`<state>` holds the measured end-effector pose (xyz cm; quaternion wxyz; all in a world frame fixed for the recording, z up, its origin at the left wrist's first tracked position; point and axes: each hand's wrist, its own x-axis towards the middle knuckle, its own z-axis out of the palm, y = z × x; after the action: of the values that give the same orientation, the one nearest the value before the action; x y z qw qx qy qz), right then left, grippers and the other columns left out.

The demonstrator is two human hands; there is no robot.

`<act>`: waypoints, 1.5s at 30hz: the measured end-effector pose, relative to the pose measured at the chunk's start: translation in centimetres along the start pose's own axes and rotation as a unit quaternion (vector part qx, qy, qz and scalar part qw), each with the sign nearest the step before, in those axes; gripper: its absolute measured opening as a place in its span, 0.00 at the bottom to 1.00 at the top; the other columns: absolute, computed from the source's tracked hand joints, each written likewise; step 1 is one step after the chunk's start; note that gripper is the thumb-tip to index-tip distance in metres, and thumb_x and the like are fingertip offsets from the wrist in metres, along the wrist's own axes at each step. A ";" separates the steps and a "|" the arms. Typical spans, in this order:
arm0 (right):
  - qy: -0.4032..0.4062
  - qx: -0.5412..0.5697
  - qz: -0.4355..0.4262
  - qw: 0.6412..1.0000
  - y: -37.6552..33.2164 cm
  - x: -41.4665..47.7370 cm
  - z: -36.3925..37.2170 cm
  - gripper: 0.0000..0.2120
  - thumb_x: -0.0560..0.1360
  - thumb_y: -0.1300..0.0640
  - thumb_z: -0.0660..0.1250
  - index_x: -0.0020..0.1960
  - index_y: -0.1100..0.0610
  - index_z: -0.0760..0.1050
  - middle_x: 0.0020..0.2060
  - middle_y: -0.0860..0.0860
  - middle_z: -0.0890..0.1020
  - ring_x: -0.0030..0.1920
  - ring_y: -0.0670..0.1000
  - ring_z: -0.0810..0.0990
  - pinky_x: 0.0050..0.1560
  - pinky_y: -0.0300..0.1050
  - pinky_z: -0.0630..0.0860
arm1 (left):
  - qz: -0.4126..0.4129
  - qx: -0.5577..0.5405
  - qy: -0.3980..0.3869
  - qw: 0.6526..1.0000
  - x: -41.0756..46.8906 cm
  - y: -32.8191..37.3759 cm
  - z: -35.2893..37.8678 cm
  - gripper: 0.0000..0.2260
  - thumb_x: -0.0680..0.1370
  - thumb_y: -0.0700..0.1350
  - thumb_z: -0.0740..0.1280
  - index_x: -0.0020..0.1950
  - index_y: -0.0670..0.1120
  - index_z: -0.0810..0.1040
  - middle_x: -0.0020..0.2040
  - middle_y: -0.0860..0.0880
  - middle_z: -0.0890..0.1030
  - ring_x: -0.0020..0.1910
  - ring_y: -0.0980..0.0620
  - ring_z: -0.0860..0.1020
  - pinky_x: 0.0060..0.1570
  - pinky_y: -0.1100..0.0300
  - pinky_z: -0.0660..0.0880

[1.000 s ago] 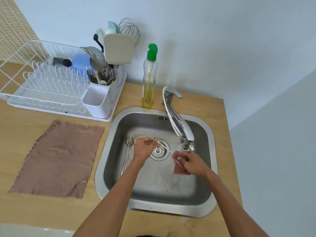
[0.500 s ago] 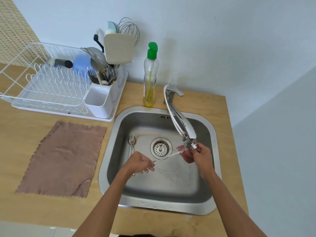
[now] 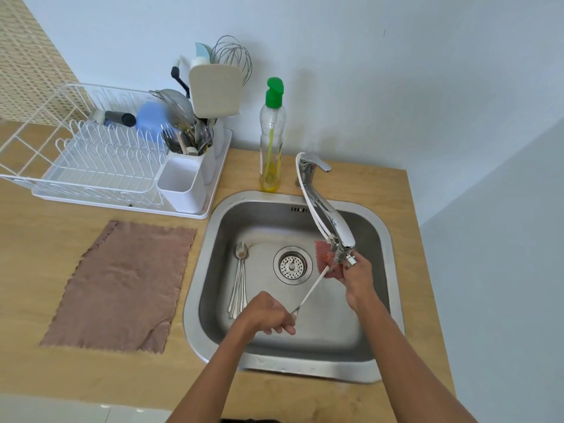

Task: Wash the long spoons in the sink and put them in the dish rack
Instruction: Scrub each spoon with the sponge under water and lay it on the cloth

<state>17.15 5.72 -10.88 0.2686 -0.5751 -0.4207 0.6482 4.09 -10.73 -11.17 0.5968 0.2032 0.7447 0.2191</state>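
The left hand [image 3: 268, 315] has pulled back, fingers curled round the spoon [image 3: 309, 291] handle, its bowl in the sponge [image 3: 323, 259] the right hand [image 3: 355, 276] grips under the tap [image 3: 332, 221] — scrubbing goes on, other spoons [image 3: 239, 279] wait in the sink [image 3: 305, 369].

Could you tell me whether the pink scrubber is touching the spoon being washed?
Touching: the head view shows the spoon with its far end against the scrubber.

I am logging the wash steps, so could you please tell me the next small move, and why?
Probably rub the sponge down the spoon toward the left hand. The right hand holds the sponge at the spoon's far end by the tap, the left hand grips the near end, and the shaft between them is exposed.
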 end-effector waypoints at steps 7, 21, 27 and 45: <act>-0.035 -0.024 0.022 0.999 0.3 -0.3 -0.1 0.07 0.79 0.65 0.65 0.53 0.61 0.82 0.42 0.58 0.86 0.35 0.54 0.85 0.42 0.59 0.84 | -0.019 0.000 -0.006 1.000 -0.3 -0.8 -0.6 0.08 0.73 0.46 0.73 0.46 0.41 0.87 0.39 0.50 0.87 0.36 0.57 0.76 0.32 0.66 0.71; -0.018 -0.023 0.007 1.000 0.7 0.4 -0.7 0.07 0.79 0.64 0.66 0.55 0.64 0.81 0.44 0.62 0.86 0.39 0.60 0.85 0.40 0.56 0.84 | -0.011 0.004 -0.014 1.000 1.0 0.0 0.1 0.08 0.76 0.43 0.73 0.46 0.38 0.86 0.39 0.47 0.87 0.30 0.57 0.73 0.31 0.68 0.72; -0.053 -0.043 -0.018 0.998 1.9 -1.1 -0.4 0.06 0.77 0.61 0.70 0.51 0.54 0.83 0.44 0.54 0.87 0.44 0.55 0.86 0.44 0.55 0.84 | 0.000 0.053 -0.042 0.998 1.8 0.6 1.6 0.11 0.78 0.45 0.71 0.48 0.37 0.85 0.42 0.44 0.87 0.25 0.59 0.72 0.29 0.69 0.70; -0.102 -0.272 -0.119 0.949 2.9 -0.9 -1.8 0.03 0.76 0.61 0.72 0.47 0.54 0.83 0.39 0.48 0.87 0.42 0.47 0.87 0.43 0.40 0.83 | 0.266 0.110 0.141 0.947 5.0 9.2 -2.6 0.07 0.75 0.53 0.73 0.48 0.52 0.87 0.44 0.55 0.86 0.39 0.58 0.81 0.46 0.53 0.81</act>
<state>19.49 3.94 -12.85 0.1328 -0.5029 -0.6719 0.5273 0.94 -0.57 -9.47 0.3799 0.4255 0.7596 0.3126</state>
